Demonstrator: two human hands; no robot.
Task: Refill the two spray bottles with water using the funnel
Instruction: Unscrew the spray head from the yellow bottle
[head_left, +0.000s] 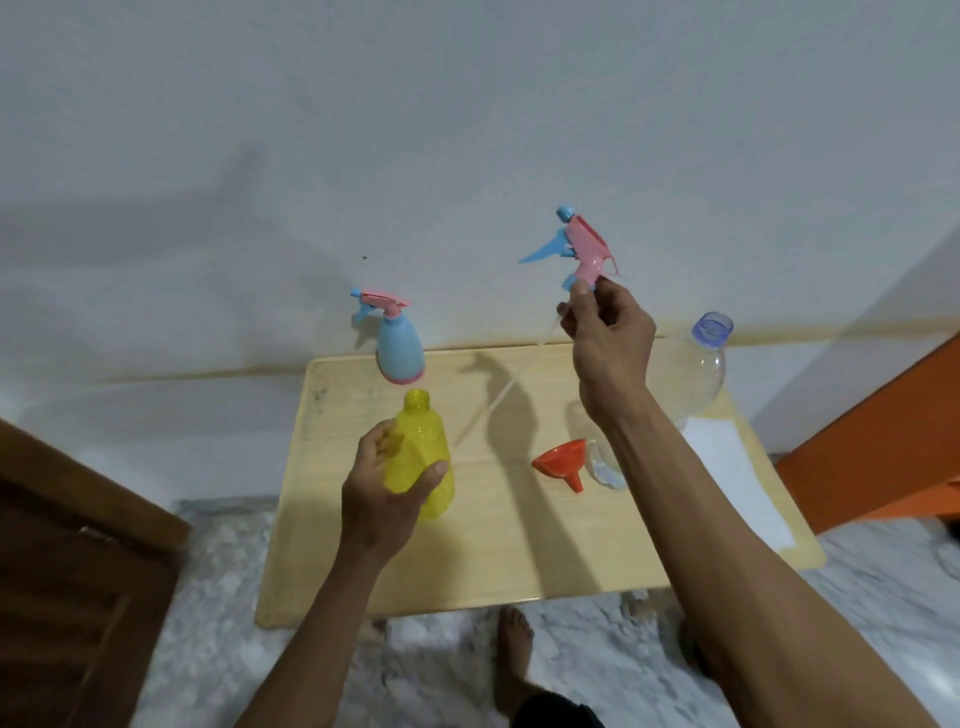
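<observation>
Translucent yellow plastic spray bottle (420, 457), uncapped, clasped mid-body in left hand (384, 493) above pale wooden worktop (519, 561). Pink-and-blue trigger head (576, 249) pinched at collar in right hand (608, 338), thin dip tube (498, 400) trailing. Likely light, thin-walled; gentle grip mid-body advised. Orange plastic funnel (563, 462) on worktop.

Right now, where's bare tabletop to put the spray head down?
Free: the near strip of the table below the orange funnel, and the middle between the yellow bottle and the funnel. Crowded: right side, with the clear water bottle and white sheet; blue spray bottle takes the far left corner.
</observation>
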